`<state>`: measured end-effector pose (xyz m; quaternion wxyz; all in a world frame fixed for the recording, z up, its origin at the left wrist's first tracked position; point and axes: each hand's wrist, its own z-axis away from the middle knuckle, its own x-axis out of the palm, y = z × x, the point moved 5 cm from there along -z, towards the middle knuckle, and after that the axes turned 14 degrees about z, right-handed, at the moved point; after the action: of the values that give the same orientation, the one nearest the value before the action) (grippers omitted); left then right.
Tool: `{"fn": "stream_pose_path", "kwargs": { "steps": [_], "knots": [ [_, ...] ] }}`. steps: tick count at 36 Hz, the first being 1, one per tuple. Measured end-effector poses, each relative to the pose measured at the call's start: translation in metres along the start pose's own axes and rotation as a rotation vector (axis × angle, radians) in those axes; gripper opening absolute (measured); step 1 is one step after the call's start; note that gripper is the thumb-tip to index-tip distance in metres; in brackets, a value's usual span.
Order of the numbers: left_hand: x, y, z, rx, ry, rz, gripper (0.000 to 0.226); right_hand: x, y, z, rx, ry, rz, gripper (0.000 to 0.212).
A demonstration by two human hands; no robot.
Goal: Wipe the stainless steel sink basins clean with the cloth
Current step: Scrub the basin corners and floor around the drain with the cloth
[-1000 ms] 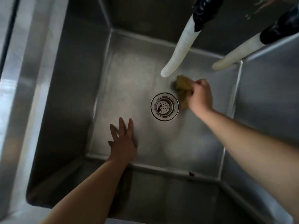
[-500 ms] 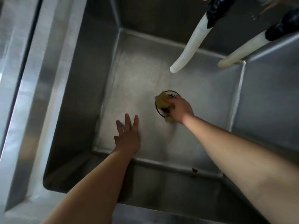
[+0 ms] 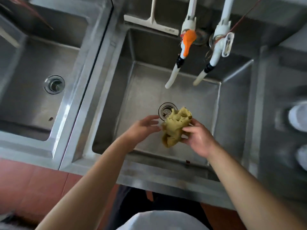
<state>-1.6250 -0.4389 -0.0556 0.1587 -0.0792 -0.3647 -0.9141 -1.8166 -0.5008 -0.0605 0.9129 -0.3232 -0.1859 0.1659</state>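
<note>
A crumpled yellow cloth [image 3: 175, 126] hangs above the middle steel basin [image 3: 144, 90], just in front of its round drain strainer [image 3: 166, 110]. My right hand [image 3: 198, 137] grips the cloth from the right side, fingers curled into it. My left hand [image 3: 143, 127] is raised beside the cloth on the left with fingers straight, the fingertips close to or just touching its edge. Both hands are lifted off the basin floor.
A second basin [image 3: 33, 90] with its own drain [image 3: 54, 84] lies to the left. Two white hose spouts [image 3: 172, 77] [image 3: 200, 78] hang over the middle basin's back. A white squeegee [image 3: 151, 22] rests behind. White dishes [image 3: 298, 117] sit at right. Red floor tiles [image 3: 33, 185] show below.
The view has pulled back and up, showing both basins. My right hand lifted the cloth off the drain; my left hand left the basin floor and rose next to the cloth.
</note>
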Motion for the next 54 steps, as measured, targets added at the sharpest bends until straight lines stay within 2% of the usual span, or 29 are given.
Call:
{"fn": "stream_pose_path", "kwargs": {
  "steps": [3, 6, 11, 15, 19, 23, 29, 36, 42, 44, 48, 51, 54],
  "knots": [
    [0.020, 0.017, 0.045, 0.033, -0.105, 0.175, 0.044, 0.018, -0.021, 0.034, -0.047, -0.182, -0.214, 0.044],
    [0.029, 0.021, 0.074, 0.038, -0.151, 0.339, 0.038, 0.026, -0.029, 0.052, -0.047, -0.237, -0.258, 0.040],
    [0.017, 0.014, 0.101, 0.119, -0.005, 0.255, 0.027, 0.045, -0.025, 0.060, 0.011, -0.328, -0.238, 0.061],
    [-0.001, 0.020, 0.131, 0.274, 0.154, 0.161, 0.020, 0.070, -0.026, 0.063, -0.010, -0.340, -0.029, 0.055],
    [-0.023, 0.036, 0.172, 0.450, 0.212, 0.106, 0.019, 0.095, -0.037, 0.070, -0.097, -0.400, 0.118, 0.064],
    [-0.049, 0.053, 0.217, 0.564, 0.155, 0.067, 0.017, 0.129, -0.054, 0.088, -0.195, -0.509, 0.279, 0.040],
    [-0.125, 0.057, 0.284, 0.678, 0.174, 0.027, 0.019, 0.227, -0.067, 0.104, -0.351, -0.479, 0.532, 0.048],
    [-0.233, 0.035, 0.353, 0.776, 0.284, 0.099, 0.018, 0.360, -0.048, 0.112, -0.568, -0.224, 0.570, 0.017],
    [-0.338, 0.009, 0.411, 0.867, 0.457, 0.106, 0.021, 0.476, -0.019, 0.112, -0.662, -0.172, 0.533, 0.031],
    [-0.366, 0.002, 0.429, 0.876, 0.504, 0.089, 0.027, 0.513, -0.010, 0.115, -0.634, -0.209, 0.597, 0.029],
    [-0.421, -0.005, 0.459, 0.872, 0.543, 0.074, 0.042, 0.586, 0.005, 0.114, -0.459, -0.447, 0.772, 0.067],
    [-0.466, -0.004, 0.476, 0.846, 0.597, 0.032, 0.044, 0.637, 0.011, 0.109, -0.387, -0.578, 0.891, 0.058],
    [-0.510, -0.002, 0.487, 0.847, 0.640, 0.046, 0.037, 0.687, 0.012, 0.096, -0.418, -0.599, 1.002, 0.042]
  ]
}}
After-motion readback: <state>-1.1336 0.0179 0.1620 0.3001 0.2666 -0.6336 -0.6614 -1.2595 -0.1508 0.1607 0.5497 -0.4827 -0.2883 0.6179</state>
